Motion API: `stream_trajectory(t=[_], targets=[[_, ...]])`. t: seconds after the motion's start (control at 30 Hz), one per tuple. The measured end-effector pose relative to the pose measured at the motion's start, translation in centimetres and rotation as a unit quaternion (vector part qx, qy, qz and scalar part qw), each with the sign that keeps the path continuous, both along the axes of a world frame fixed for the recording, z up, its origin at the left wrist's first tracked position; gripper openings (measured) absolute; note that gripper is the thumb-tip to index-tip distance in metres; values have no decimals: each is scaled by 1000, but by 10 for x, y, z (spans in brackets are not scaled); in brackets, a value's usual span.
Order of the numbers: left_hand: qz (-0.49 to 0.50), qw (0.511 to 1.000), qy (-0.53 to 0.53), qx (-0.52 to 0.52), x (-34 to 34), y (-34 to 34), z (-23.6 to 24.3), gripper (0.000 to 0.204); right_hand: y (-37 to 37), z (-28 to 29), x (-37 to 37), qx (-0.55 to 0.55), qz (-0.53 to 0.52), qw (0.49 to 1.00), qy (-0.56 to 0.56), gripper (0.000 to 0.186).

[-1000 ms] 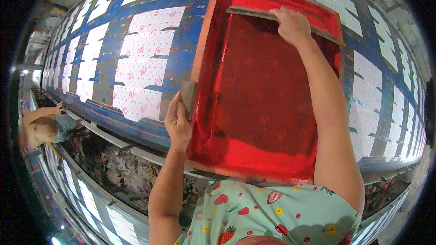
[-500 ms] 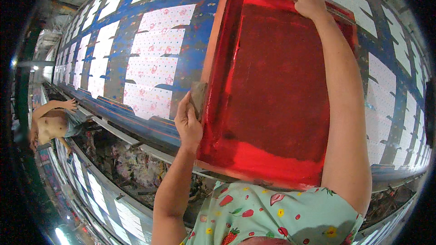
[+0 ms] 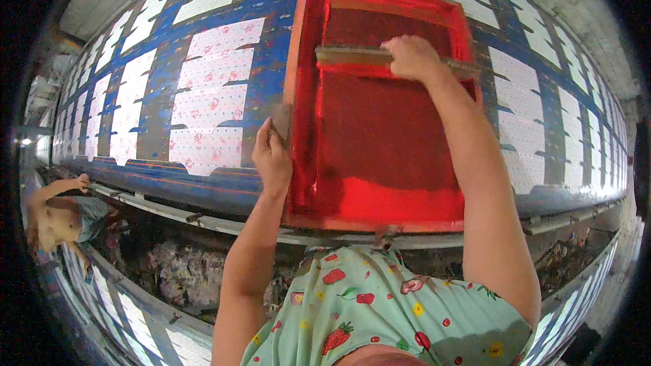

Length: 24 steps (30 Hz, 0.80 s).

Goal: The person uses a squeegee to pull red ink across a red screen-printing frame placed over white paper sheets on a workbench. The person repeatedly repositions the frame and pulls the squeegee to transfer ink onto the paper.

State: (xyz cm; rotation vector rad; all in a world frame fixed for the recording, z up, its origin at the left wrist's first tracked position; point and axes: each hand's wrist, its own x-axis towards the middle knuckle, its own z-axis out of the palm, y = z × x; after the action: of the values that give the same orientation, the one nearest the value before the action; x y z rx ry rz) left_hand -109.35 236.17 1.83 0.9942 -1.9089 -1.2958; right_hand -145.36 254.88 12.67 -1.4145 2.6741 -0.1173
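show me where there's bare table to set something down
Bare: the blue table strip between the pink-printed white pieces and the red frame, beyond the left hand and its grey block, plus a slimmer brownish strip left of those pieces. Crowded: inside the frame, where the right hand grips a bar, and its right side, crossed by the right forearm.

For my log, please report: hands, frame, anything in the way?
Right hand gripping bar across red frame. Left hand holding greyish block at frame's left edge. Right forearm hides frame's lower right side.
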Motion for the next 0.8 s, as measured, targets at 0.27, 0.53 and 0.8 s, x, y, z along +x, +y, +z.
stream_trajectory(t=[0.27, 0.53, 0.8], targets=[[14, 994, 111, -4, -1, 2, -10, 46, 80, -4, 188, -7, 36, 999, -13, 39], [15, 993, 77, -90, 1, -1, -12, 57, 131, -6, 321, -23, -8, 1000, -16, 42], [36, 984, 26, -174, -1, 0, -11, 69, 157, -19, 371, -100, 32, 994, 34, 69]])
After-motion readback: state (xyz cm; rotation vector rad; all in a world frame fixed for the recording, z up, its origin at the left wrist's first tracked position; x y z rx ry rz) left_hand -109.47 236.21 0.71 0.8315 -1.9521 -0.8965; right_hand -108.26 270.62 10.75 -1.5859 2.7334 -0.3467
